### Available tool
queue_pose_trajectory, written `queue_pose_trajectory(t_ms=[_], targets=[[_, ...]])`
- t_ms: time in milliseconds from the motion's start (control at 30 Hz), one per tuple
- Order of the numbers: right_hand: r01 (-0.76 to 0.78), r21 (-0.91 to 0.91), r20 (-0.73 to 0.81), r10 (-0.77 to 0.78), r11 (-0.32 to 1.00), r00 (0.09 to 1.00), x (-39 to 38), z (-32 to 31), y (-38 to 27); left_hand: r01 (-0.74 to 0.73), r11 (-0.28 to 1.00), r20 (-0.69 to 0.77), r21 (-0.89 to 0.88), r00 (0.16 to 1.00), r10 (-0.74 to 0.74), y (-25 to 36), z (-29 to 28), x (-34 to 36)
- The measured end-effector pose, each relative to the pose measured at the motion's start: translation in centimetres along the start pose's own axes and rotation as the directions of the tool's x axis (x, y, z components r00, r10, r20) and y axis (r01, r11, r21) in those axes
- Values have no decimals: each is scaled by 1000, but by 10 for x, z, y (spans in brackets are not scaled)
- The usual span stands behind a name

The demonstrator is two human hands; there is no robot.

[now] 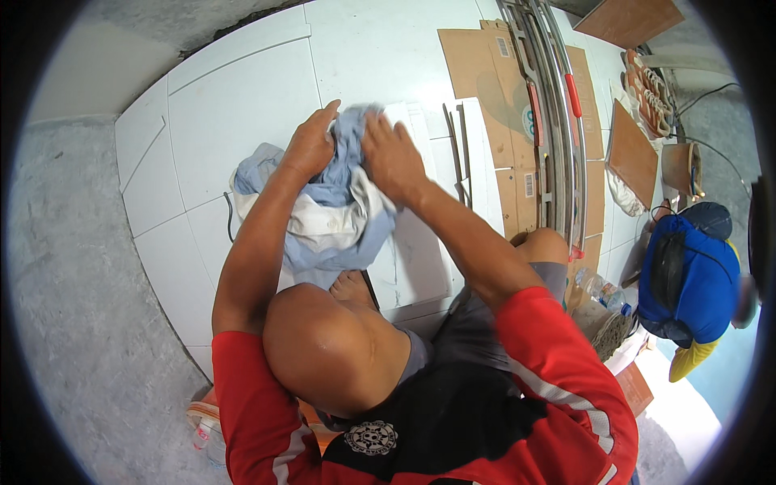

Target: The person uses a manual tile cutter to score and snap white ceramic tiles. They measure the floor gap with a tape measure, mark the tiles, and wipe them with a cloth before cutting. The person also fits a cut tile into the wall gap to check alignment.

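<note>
A bunched light blue and white cloth [327,222] lies in front of my raised knee, over the white tiles. My left hand [309,144] is closed on the cloth's upper part, its thumb pointing away from me. From the other side my right hand [394,158] grips the same raised fold, its fingertips smeared by motion. Between the two hands the blue fabric stands up in a twist. Beside the cloth, under my right forearm, are stacked white tiles [416,250]. My bare foot [352,289] is just below the cloth.
Dark thin strips [457,149] lie by the tile stack. Further right, a long metal tile cutter [554,121] rests on cardboard [477,65]. Brown tiles [630,158], shoes [647,93] and a plastic bottle [602,289] lie beyond. A person in blue [687,275] is at the far right.
</note>
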State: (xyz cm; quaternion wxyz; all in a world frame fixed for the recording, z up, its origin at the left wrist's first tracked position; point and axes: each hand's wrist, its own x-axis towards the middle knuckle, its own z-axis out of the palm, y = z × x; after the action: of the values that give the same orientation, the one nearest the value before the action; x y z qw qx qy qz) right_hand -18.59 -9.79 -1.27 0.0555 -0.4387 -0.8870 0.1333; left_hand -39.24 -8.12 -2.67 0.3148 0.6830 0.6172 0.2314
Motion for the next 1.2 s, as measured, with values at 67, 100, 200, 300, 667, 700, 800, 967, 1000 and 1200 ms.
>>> queue_pose_trajectory(t_ms=[67, 100, 200, 300, 667, 700, 800, 967, 1000, 1200], targets=[[134, 39, 43, -135, 990, 990, -47, 10, -11, 24, 999, -19, -41, 1000, -25, 1, 6, -2], [161, 89, 39, -165, 983, 986, -75, 9, -17, 35, 997, -29, -63, 999, -37, 1, 9, -2], [135, 149, 176, -160, 980, 971, -142, -7, -36, 62, 998, -140, 19, 988, -58, 1, 5, -8], [45, 96, 219, -65, 994, 974, -150, -11, -35, 308, 949, -58, -65, 949, -311, 3, 2, -10], [54, 88, 62, -60, 995, 996, -8, 1, -24, 226, 964, -69, -137, 969, -237, -22, 9, -1], [94, 103, 114, -106, 990, 988, -30, -3, -27, 239, 961, -89, -140, 964, -252, -20, 12, -3], [59, 137, 154, -80, 989, 985, -138, 3, -40, 297, 929, -79, -219, 944, -320, -23, 14, -3], [-119, 122, 273, 81, 985, 958, -229, -9, -49, 281, 929, -82, -242, 948, -308, -19, 12, -6], [-134, 118, 259, 100, 984, 961, -215, -9, -49, 241, 944, -92, -223, 959, -267, -24, 13, -5], [-93, 67, 14, 92, 993, 996, -58, -5, -8, 315, 928, -17, -198, 946, -324, -11, 14, 6]])
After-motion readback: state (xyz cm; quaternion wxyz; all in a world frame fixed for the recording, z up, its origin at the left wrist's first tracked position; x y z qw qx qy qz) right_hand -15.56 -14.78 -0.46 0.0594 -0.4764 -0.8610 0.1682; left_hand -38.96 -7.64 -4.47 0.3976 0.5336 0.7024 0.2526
